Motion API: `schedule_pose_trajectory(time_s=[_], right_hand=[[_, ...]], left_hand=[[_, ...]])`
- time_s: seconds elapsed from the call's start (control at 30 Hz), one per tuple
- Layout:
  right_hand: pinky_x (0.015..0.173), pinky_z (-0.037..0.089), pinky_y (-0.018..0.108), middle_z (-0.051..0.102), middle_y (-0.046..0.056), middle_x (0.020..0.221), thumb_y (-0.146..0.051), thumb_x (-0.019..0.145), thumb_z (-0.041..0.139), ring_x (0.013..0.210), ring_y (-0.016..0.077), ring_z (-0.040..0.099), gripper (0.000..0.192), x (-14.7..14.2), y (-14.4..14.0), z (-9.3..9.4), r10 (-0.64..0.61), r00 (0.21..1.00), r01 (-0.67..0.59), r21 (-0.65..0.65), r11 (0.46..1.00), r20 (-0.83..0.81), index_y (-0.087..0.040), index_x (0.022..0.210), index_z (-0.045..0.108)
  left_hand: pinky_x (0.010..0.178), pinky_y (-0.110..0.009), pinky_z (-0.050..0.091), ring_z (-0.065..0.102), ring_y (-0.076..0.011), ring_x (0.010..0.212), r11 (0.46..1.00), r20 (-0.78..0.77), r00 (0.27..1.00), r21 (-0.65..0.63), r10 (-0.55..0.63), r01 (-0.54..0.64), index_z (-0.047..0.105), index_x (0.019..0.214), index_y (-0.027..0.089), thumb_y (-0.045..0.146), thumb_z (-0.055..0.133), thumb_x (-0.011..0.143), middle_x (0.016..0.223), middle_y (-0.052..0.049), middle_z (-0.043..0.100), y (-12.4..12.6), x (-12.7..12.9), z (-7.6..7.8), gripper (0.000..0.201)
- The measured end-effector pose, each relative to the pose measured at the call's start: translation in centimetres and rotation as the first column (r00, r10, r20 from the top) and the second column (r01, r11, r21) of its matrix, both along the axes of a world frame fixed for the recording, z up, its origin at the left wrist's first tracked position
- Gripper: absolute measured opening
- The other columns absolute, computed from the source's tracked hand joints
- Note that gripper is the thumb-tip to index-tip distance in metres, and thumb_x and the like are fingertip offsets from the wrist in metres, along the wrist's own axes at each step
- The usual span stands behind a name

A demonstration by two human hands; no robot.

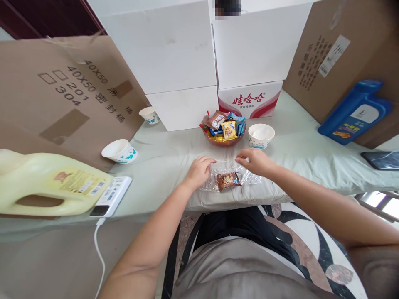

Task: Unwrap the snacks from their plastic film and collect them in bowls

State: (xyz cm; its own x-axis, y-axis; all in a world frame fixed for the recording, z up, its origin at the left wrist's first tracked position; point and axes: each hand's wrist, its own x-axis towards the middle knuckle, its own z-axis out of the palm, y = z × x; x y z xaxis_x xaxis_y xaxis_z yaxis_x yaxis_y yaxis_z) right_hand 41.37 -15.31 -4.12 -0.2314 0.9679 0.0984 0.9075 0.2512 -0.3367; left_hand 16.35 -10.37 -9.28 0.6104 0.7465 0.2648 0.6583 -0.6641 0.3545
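Fingers (208, 160) of my left hand (198, 171) are curled together and pinch the top edge of a clear bag (232, 176) lying flat on the table (299, 153); my right hand (257, 161) does the same at the bag's other top corner, fingertips pressed together on the plastic. Between my two sets of fingers the bag's mouth stretches as a thin line.

Far beyond my fingers stand white boxes (168, 45), with a brown carton (62, 95) leaning to their left and another carton (339, 54) to their right. Well left of my left fingers lies a yellow jug (46, 182), a white power bank (112, 195) touching its near end. Far right of my right fingers a blue bottle (355, 112) leans on the carton, and a phone (382, 160) lies nearer me.

Just beyond my fingers sits a bowl (224, 139) heaped with wrapped snacks, a paper cup (261, 136) just right of it. Two more cups (120, 150) stand to the left, one (149, 115) farther back.

Inside the bag, just below my fingers and between the hands, lies a cookie packet (228, 180).
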Motion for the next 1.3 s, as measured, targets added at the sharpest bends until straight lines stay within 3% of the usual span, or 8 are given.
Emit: schedule_pose_trajectory(time_s=[0.2, 0.37, 0.53, 0.63, 0.73, 0.93, 1.07, 1.3], right_hand=[[0.07, 0.045, 0.028, 0.072, 0.013, 0.101, -0.045, 0.088, 0.056, 0.089, 0.0248, 0.066, 0.035, -5.3, 2.0, -2.3, 0.031, 0.986, 0.021, -0.306, 0.952, 0.164, -0.016, 0.099, 0.073], [0.076, 0.043, 0.027, 0.072, 0.009, 0.096, -0.028, 0.085, 0.06, 0.092, 0.0226, 0.064, 0.018, -4.8, 1.6, -2.5, 0.079, 0.986, -0.044, -0.23, 0.972, 0.144, -0.019, 0.092, 0.073], [0.078, 0.039, 0.026, 0.066, 0.009, 0.099, -0.02, 0.095, 0.045, 0.092, 0.0177, 0.059, 0.023, -4.7, -3.0, -1.2, 0.241, 0.962, -0.24, -0.028, 0.97, 0.129, -0.017, 0.103, 0.067], [0.067, 0.037, 0.028, 0.063, 0.009, 0.091, -0.017, 0.096, 0.041, 0.077, 0.0163, 0.055, 0.024, -4.7, -7.0, -1.8, 0.497, 0.833, -0.52, 0.04, 0.853, 0.244, -0.016, 0.1, 0.064], [0.061, 0.036, 0.029, 0.061, 0.008, 0.086, -0.015, 0.095, 0.041, 0.07, 0.016, 0.052, 0.023, -4.3, -10.1, -3.5, 0.576, 0.759, -0.606, 0.005, 0.795, 0.304, -0.014, 0.101, 0.062], [0.064, 0.041, 0.034, 0.062, 0.011, 0.091, -0.016, 0.093, 0.044, 0.078, 0.0217, 0.055, 0.03, -3.3, -13.1, -5.9, 0.469, 0.822, -0.498, 0.007, 0.867, 0.323, -0.012, 0.119, 0.059], [0.087, 0.043, 0.044, 0.064, 0.012, 0.099, -0.016, 0.092, 0.045, 0.089, 0.0245, 0.056, 0.037, -3.4, -13.7, -6.5, 0.382, 0.861, -0.426, 0.066, 0.902, 0.337, -0.013, 0.127, 0.056], [0.08, 0.046, 0.04, 0.064, 0.012, 0.108, -0.023, 0.091, 0.054, 0.096, 0.026, 0.056, 0.034, -3.8, -13.9, -6.3, 0.356, 0.898, -0.37, 0.006, 0.929, 0.259, -0.016, 0.124, 0.056]], left_hand=[[0.093, -0.025, 0.049, 0.064, -0.0154, 0.102, 0.962, -0.253, 0.958, -0.266, -0.138, 0.068, 0.071, 0.11, 0.019, -0.002, 0.043, 0.076, 0.113, -0.003, 0.07, 3.6, 3.2, 1.0, 0.049], [0.102, -0.03, 0.043, 0.057, -0.0192, 0.115, 0.964, -0.312, 0.938, -0.259, -0.151, 0.069, 0.069, 0.116, 0.023, -0.004, 0.045, 0.072, 0.129, -0.002, 0.062, 3.8, 3.0, 0.4, 0.057], [0.103, -0.03, 0.042, 0.056, -0.0194, 0.116, 0.969, -0.349, 0.93, -0.246, -0.117, 0.029, 0.068, 0.119, 0.027, 0.01, 0.046, 0.086, 0.129, -0.002, 0.06, 3.4, 2.8, 0.8, 0.043], [0.097, -0.027, 0.045, 0.061, -0.0181, 0.107, 0.977, -0.366, 0.929, -0.214, -0.06, -0.021, 0.067, 0.119, 0.026, 0.028, 0.05, 0.091, 0.121, -0.004, 0.061, 3.6, 3.0, 0.8, 0.033], [0.085, -0.025, 0.05, 0.064, -0.0171, 0.092, 0.983, -0.378, 0.926, -0.176, -0.015, -0.056, 0.068, 0.114, 0.024, 0.029, 0.065, 0.081, 0.106, -0.003, 0.065, 4.2, 3.3, 0.8, 0.033], [0.082, -0.031, 0.047, 0.059, -0.0209, 0.096, 0.997, -0.311, 0.947, 0.01, 0.076, -0.076, 0.069, 0.096, 0.019, 0.009, 0.047, 0.085, 0.101, -0.008, 0.064, 5.2, 3.7, 2.2, 0.027], [0.087, -0.041, 0.043, 0.055, -0.0265, 0.102, 0.956, -0.164, 0.976, 0.276, 0.146, -0.097, 0.067, 0.096, 0.019, 0.012, 0.045, 0.089, 0.103, -0.011, 0.064, 3.0, 4.3, 3.6, 0.024], [0.101, -0.042, 0.035, 0.052, -0.0249, 0.115, 0.911, -0.217, 0.907, 0.127, -0.36, 0.392, 0.063, 0.114, 0.019, 0.033, 0.052, 0.092, 0.114, -0.009, 0.065, -5.6, 4.5, 3.2, 0.028]])
